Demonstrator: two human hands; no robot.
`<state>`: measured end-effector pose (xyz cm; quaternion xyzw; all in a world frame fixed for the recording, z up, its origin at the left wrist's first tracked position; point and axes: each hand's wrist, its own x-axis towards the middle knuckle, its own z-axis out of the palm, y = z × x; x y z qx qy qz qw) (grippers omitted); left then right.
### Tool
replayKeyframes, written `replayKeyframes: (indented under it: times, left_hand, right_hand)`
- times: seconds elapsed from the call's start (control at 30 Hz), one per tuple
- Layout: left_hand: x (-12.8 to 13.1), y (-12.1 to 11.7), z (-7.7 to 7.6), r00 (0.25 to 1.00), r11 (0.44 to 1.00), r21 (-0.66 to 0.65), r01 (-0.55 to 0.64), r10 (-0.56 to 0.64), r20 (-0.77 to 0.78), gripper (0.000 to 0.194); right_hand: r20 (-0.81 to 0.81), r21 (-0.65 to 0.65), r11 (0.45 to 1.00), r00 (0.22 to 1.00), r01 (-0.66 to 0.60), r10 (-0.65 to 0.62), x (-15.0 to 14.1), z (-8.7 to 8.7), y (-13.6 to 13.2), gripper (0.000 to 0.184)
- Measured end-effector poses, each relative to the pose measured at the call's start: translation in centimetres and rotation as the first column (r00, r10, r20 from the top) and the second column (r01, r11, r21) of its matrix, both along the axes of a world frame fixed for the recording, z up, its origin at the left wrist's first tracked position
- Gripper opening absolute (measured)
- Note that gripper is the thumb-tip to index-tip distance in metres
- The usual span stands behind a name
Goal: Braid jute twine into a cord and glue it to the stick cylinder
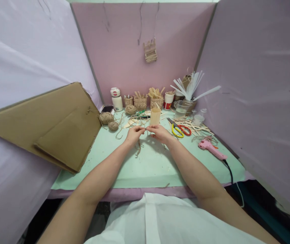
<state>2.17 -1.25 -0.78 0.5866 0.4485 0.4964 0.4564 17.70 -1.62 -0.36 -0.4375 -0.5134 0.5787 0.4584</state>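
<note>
Over the middle of the table, my left hand (135,134) and my right hand (159,132) meet with their fingertips pinched together. Between them they hold a thin piece of brown twine, one end of which (138,149) hangs below my left hand. The exact grip is too small to make out. Just behind my fingers stands a small pale wooden-stick holder (155,117). Scissors with a yellow and a red handle (182,130) lie to the right of my right hand.
Twine balls (106,118) and a leaning cardboard sheet (58,128) are at left. Baskets of wooden sticks (156,99), a white bottle (117,100) and a plastic cup (182,108) line the back. A pink glue gun (212,149) with its cord lies at right.
</note>
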Motion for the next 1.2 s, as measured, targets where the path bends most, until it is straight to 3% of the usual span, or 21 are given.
replayKeyframes:
  times: [0.2, 0.37, 0.57, 0.9, 1.2]
  left_hand:
    - [0.2, 0.0, 0.1, 0.998, 0.998, 0.052, 0.036, -0.034, -0.051, 0.010]
    - [0.3, 0.0, 0.0, 0.996, 0.999, 0.036, -0.010, 0.013, -0.086, 0.013]
    - [0.3, -0.6, 0.2, 0.988, 0.996, 0.074, -0.049, 0.060, -0.145, 0.015]
    - [0.4, -0.7, 0.1, 0.969, 0.994, 0.091, -0.060, 0.080, -0.233, 0.023]
    - [0.2, -0.5, 0.0, 0.965, 0.995, 0.093, -0.041, 0.064, -0.255, 0.021]
  right_hand:
    - [-0.105, -0.106, 0.992, 0.993, -0.074, 0.063, 0.4, 0.2, 0.2, 0.023]
    - [0.115, 0.071, 0.995, 0.990, 0.076, -0.084, 0.1, -0.1, 0.2, 0.024]
    - [0.263, 0.252, 0.960, 0.947, 0.119, -0.186, -0.4, -0.1, 0.0, 0.026]
    - [0.317, 0.284, 0.951, 0.924, 0.123, -0.215, -1.0, 0.7, -1.0, 0.025]
    - [0.317, 0.286, 0.951, 0.925, 0.118, -0.210, -0.9, 0.2, -0.5, 0.022]
